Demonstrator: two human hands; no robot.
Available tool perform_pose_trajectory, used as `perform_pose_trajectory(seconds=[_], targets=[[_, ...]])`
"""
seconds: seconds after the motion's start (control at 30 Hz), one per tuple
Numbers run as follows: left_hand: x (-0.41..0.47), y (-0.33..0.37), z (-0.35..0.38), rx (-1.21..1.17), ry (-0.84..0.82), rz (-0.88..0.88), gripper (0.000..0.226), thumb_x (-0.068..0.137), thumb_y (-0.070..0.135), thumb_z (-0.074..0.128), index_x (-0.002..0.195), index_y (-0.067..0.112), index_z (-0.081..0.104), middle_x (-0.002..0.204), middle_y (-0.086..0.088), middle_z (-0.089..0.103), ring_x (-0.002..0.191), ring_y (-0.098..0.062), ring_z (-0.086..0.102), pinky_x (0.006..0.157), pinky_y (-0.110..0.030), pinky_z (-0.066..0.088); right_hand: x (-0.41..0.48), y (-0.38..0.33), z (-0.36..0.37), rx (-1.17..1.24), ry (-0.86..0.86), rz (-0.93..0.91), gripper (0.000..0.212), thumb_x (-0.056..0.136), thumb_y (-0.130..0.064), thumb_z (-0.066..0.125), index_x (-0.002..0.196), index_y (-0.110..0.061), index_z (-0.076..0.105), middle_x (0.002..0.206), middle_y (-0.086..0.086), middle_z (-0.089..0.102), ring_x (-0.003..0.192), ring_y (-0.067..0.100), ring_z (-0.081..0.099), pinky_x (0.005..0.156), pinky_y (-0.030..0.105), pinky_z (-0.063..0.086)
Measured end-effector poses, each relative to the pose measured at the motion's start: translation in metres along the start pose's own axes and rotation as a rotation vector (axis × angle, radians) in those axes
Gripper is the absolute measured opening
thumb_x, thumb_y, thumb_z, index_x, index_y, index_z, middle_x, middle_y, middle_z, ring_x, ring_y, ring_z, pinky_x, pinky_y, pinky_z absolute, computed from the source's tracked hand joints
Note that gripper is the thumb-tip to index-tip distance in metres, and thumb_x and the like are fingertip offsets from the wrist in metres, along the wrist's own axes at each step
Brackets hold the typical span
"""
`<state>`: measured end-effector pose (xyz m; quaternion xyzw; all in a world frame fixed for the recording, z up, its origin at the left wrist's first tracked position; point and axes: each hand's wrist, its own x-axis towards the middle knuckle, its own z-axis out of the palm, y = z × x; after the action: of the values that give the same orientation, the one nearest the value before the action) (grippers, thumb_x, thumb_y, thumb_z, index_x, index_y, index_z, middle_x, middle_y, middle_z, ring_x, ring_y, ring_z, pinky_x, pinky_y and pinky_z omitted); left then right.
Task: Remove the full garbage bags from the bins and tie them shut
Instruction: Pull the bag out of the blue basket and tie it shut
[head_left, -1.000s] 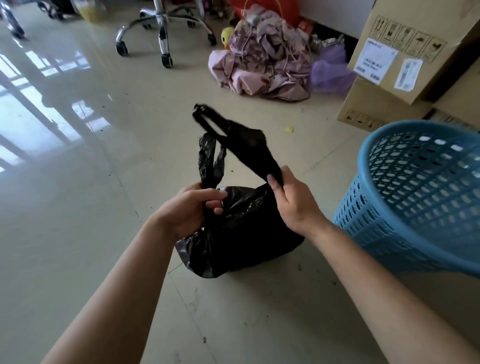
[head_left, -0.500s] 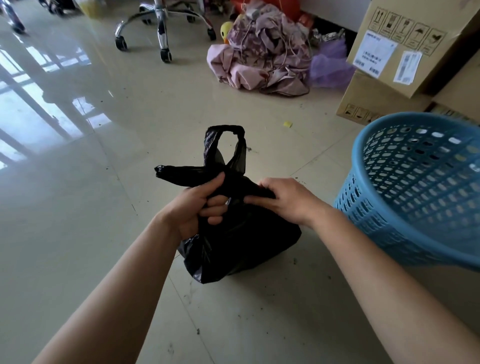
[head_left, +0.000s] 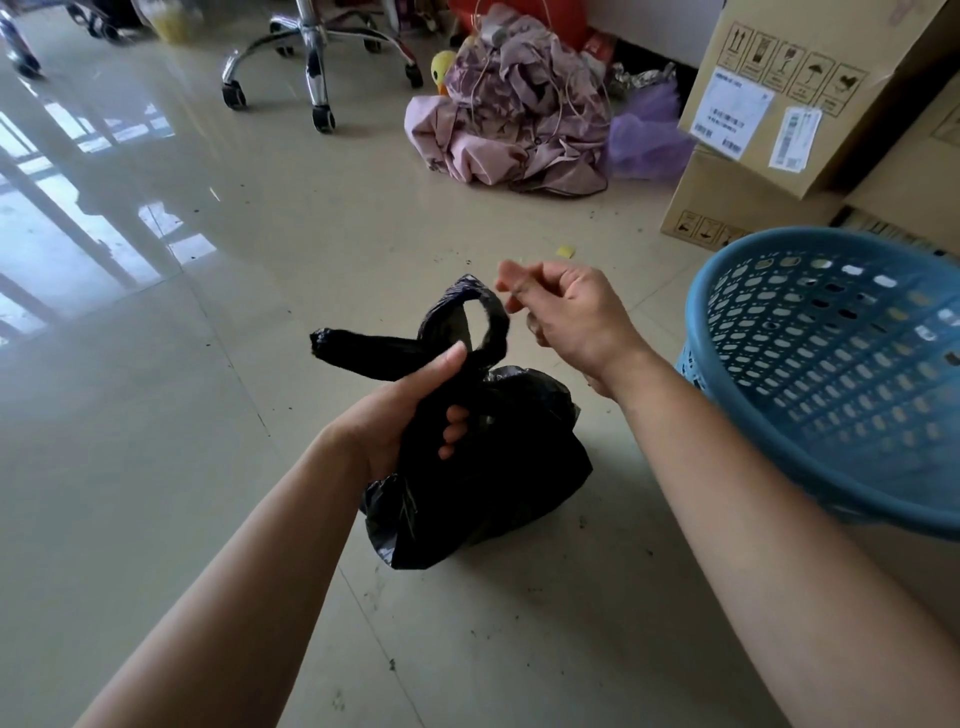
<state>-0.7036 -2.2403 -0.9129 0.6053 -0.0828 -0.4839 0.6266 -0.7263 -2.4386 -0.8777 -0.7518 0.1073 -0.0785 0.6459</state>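
Observation:
A full black garbage bag (head_left: 493, 467) sits on the tiled floor in the middle of the view. Its two handles are crossed above its neck: one sticks out to the left, the other forms an upright loop. My left hand (head_left: 410, 410) grips the bag's neck where the handles cross. Just right of the loop hovers my right hand (head_left: 566, 317), fingers loosely curled, holding nothing and apart from the bag. The blue perforated plastic bin (head_left: 831, 374) stands tilted at the right, with no bag in it.
A pile of pink cloth (head_left: 514, 119) with a yellow toy lies at the back. Cardboard boxes (head_left: 789, 104) are stacked at the back right. An office chair's wheeled base (head_left: 317, 67) stands at the back left. Small crumbs dot the floor.
My right hand has let go of the bag's handle and lifted up to the right. The left hand keeps its grip on the crossed handles. The view has shifted slightly.

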Motion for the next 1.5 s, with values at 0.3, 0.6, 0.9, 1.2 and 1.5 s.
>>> perform_pose_trajectory(seconds=[0.3,0.6,0.9,1.2,1.5], targets=[[-0.003,0.007,0.004,0.017,0.091,0.06,0.053,0.1,0.05,0.042,0.072,0.011,0.064,0.052,-0.001,0.055,0.04,-0.014,0.045,0.04,-0.021,0.039,-0.004,-0.004,-0.004,0.016,-0.023,-0.036,0.015,0.094,-0.023,0.067,0.099,-0.009,0.073,0.052,-0.019,0.059,0.046,-0.004,0.051,0.051,0.007,0.038],[0.0,0.004,-0.025,-0.618,0.043,0.213,0.046,0.103,0.04,0.039,0.124,0.008,0.064,0.11,-0.011,0.07,0.071,-0.012,0.067,0.05,-0.015,0.047,-0.012,-0.005,-0.027,0.318,-0.289,0.152,0.018,0.081,-0.022,0.068,0.093,-0.008,0.069,0.077,0.0,0.074,0.064,0.009,0.069,0.062,0.018,0.058],[-0.002,0.015,-0.021,-0.411,0.065,0.324,0.019,0.088,0.006,0.059,0.095,0.016,0.074,0.099,-0.009,0.072,0.112,-0.029,0.038,0.041,-0.015,0.042,-0.023,0.027,-0.016,-0.221,-0.395,0.249,0.018,0.088,-0.033,0.074,0.096,-0.017,0.077,0.097,0.003,0.076,0.089,0.008,0.067,0.084,0.027,0.048],[-0.014,0.027,-0.003,-0.175,-0.097,0.179,0.024,0.073,-0.006,0.046,0.07,0.011,0.063,0.071,-0.015,0.058,0.058,-0.022,0.063,0.036,-0.021,0.044,-0.014,0.028,-0.007,-0.255,-0.614,0.083,0.069,0.085,0.004,0.065,0.137,-0.039,0.051,0.15,-0.002,0.046,0.133,0.006,0.048,0.106,0.016,0.042],[0.011,0.032,-0.008,0.069,0.519,0.294,0.028,0.075,-0.009,0.045,0.072,0.008,0.067,0.068,-0.01,0.061,0.066,-0.023,0.06,0.056,-0.029,0.051,-0.011,0.041,0.003,-0.393,-0.317,0.082,0.017,0.088,-0.012,0.052,0.073,-0.017,0.06,0.055,-0.014,0.052,0.051,0.005,0.046,0.052,0.021,0.037]])
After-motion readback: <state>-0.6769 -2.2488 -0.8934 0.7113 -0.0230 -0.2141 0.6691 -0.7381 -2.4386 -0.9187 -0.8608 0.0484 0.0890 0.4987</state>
